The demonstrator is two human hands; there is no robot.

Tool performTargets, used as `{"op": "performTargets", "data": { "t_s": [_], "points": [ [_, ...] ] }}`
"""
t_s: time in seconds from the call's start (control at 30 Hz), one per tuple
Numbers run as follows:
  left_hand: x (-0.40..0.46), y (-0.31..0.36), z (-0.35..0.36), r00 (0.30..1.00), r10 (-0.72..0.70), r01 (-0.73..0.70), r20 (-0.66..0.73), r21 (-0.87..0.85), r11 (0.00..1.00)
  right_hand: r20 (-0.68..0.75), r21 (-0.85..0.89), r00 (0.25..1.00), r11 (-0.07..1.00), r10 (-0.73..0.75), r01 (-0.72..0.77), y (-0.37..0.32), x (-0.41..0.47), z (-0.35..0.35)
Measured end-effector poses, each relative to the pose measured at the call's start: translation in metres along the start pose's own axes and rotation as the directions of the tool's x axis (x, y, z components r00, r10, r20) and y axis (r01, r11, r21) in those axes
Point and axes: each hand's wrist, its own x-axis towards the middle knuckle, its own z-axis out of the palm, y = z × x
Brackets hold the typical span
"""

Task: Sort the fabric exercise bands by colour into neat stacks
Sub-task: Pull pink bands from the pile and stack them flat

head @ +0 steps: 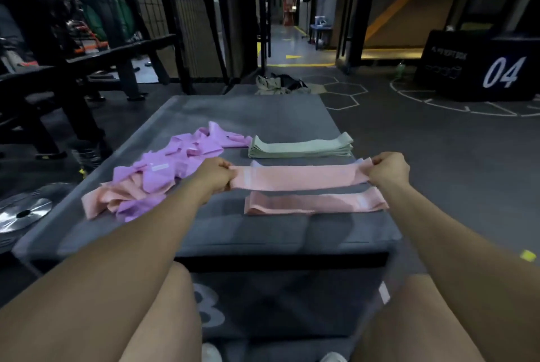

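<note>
Gym training floor, indoor and dimly lit: dark rubber flooring is showing white painted hexagons and circle lines, and a black plyo box numbered "04" is standing at the right. Black weight benches are lining the left side in front of rack uprights, with a silver weight plate lying flat on the floor beside a grey padded platform. A corridor with yellow floor markings is running away at the back, and fabric exercise bands are lying on the platform.
</note>
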Motion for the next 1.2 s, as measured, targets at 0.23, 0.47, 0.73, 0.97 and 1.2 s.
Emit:
{"op": "performTargets", "data": {
  "t_s": [0.23,0.47,0.73,0.97,1.2],
  "points": [
    [0.005,-0.014,0.037,0.998,0.034,-0.025,-0.052,0.169,0.985,-0.011,-0.060,1.000,0.998,-0.005,0.004,0.038,0.009,-0.004],
    [0.006,-0.022,0.053,0.993,0.090,-0.052,-0.082,0.384,0.922,0.013,-0.182,1.000,0.983,-0.028,0.030,0.056,0.014,0.006],
    [0.005,-0.036,0.059,0.992,0.083,-0.038,-0.099,0.391,0.920,0.012,-0.331,0.995,0.938,-0.104,0.102,0.069,0.014,0.015],
    [0.006,-0.043,0.057,0.991,0.097,-0.059,-0.091,0.352,0.934,-0.019,-0.562,0.934,0.776,-0.357,0.285,0.076,0.011,0.021],
    [0.008,-0.050,0.057,0.987,0.119,-0.079,-0.105,0.328,0.941,0.358,-0.334,0.768,0.695,-0.532,0.637,0.040,-0.015,0.054]
  ]
}}
